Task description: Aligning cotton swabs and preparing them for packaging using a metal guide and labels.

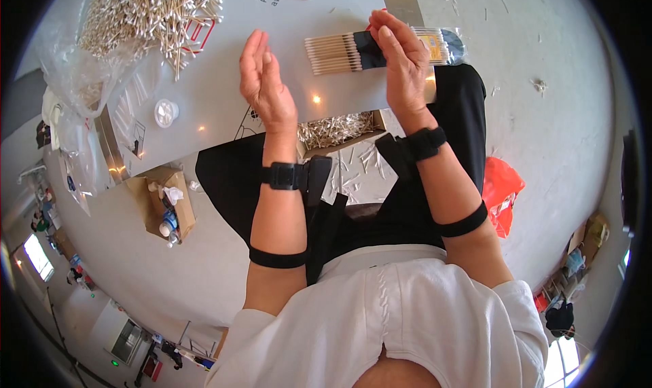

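Above the grey table (285, 21), my left hand (268, 86) is held on edge with its fingers stretched out and nothing in it. My right hand (405, 69) is also on edge, fingers extended, over a flat row of cotton swabs (333, 54) with a dark band across it. Whether this hand touches the row cannot be told. To its right, a clear packet (445, 46) with a yellow label and more swabs lies at the table's edge, partly hidden by the hand. A large heap of loose cotton swabs (146, 18) fills the far left.
A small clear cup (165, 113) stands on the table near a crumpled plastic bag (75, 76). Below the table edge, an open box (377, 124) holds many loose swabs. A cardboard box (187, 201) with waste and a red bag (500, 194) are on the floor.
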The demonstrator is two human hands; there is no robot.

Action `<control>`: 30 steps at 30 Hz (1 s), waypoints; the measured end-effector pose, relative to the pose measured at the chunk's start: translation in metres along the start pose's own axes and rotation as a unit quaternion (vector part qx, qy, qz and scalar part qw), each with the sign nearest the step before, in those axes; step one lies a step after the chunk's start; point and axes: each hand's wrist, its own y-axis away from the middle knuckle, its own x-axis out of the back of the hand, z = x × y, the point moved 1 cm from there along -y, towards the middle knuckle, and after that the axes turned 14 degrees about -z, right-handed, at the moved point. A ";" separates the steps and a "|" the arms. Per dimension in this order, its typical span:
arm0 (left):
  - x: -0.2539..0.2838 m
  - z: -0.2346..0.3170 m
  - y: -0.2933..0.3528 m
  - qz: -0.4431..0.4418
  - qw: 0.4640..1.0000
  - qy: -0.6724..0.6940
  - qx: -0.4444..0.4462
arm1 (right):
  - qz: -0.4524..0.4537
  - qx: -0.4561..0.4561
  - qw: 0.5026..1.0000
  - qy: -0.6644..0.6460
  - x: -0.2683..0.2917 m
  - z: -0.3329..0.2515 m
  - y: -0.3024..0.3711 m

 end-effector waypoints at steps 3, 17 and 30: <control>0.014 0.007 0.016 -0.013 0.993 -0.116 0.021 | -0.025 -0.075 0.996 0.037 0.009 -0.018 0.014; -0.024 0.017 0.015 -0.295 0.749 -0.592 -0.024 | -0.077 -0.059 0.925 0.368 0.012 -0.024 0.025; -0.026 0.004 0.019 -0.304 0.749 -0.589 -0.019 | -0.134 -0.007 0.866 0.482 0.006 -0.022 0.027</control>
